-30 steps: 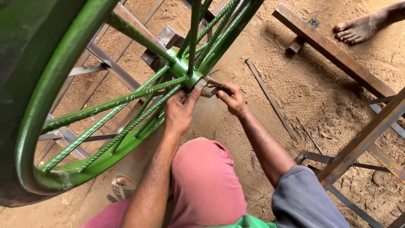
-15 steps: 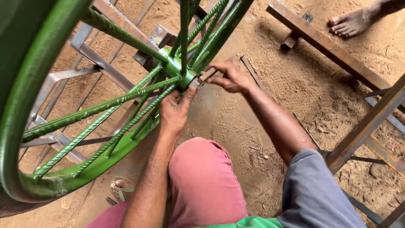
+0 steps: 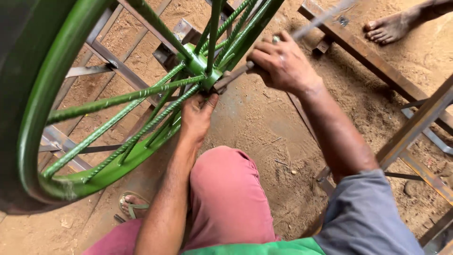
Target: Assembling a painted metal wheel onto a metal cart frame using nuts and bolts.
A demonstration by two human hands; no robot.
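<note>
A large green metal wheel (image 3: 33, 118) with ribbed rod spokes stands tilted in front of me. Its green hub (image 3: 200, 66) sits at the upper middle of the head view. My left hand (image 3: 197, 118) reaches up from below, fingers touching the underside of the hub. My right hand (image 3: 282, 62) is closed around a grey metal tool (image 3: 232, 75) whose tip meets the hub from the right. A blurred thin rod (image 3: 321, 19) runs up and right from that hand. My knee in pink cloth (image 3: 226, 189) is below.
Grey steel frame bars (image 3: 108, 56) lie on the sandy ground behind the wheel. A rusty beam (image 3: 358, 49) runs across the upper right, with another person's bare foot (image 3: 389, 28) beside it. More angle-iron bars (image 3: 415, 127) stand at right. My sandalled foot (image 3: 134, 205) is lower left.
My right hand has lifted away from the hub to the upper right and closed on the tool. The view has moved closer. My left hand stays under the hub.
</note>
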